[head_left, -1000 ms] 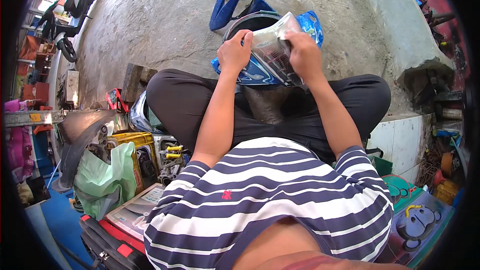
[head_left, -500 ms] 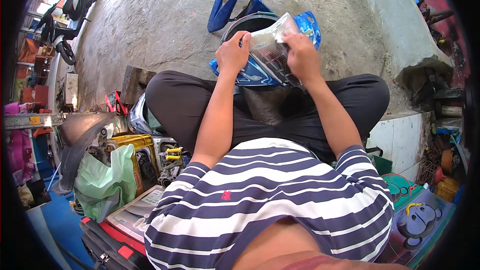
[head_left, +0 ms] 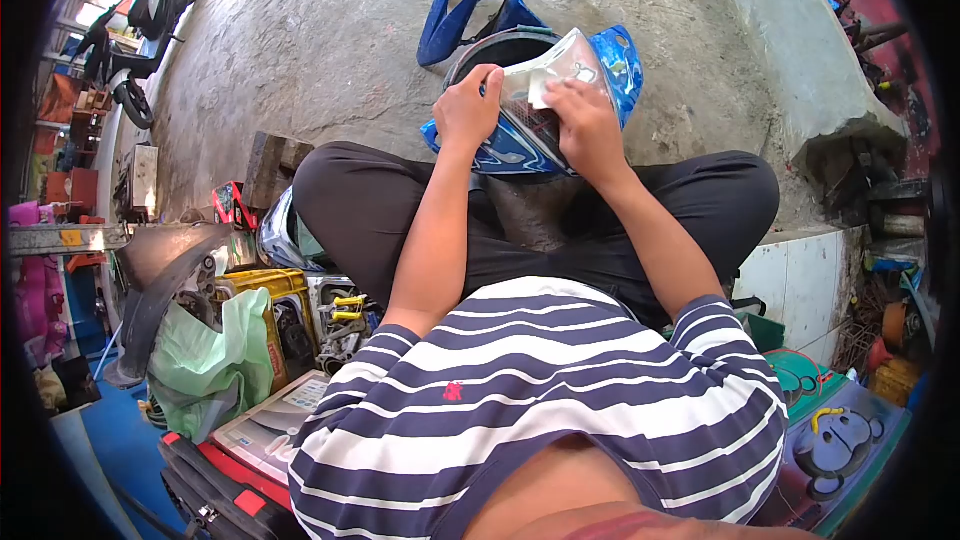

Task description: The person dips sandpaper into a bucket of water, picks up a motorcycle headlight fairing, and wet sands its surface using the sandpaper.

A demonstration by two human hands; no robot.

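Between my crossed legs a blue and white fairing piece [head_left: 616,70] rests on a dark round container [head_left: 478,52]. A translucent, whitish panel [head_left: 572,58] lies over it, with mesh showing underneath. My left hand [head_left: 468,110] is closed on the panel's left edge, thumb up. My right hand [head_left: 585,128] has its fingers bent together over the middle of the panel, pressing a small whitish piece [head_left: 538,90] against it. The underside of both hands is hidden.
Beyond the container a blue plastic frame [head_left: 470,15] lies on the concrete floor [head_left: 330,50]. To the left are a green plastic bag [head_left: 215,350], a yellow crate [head_left: 262,282] and a parked motorbike [head_left: 140,50]. At the right stands a white tiled block [head_left: 795,275].
My right hand has moved left and slightly down across the panel, uncovering its upper right part. My left hand keeps its place.
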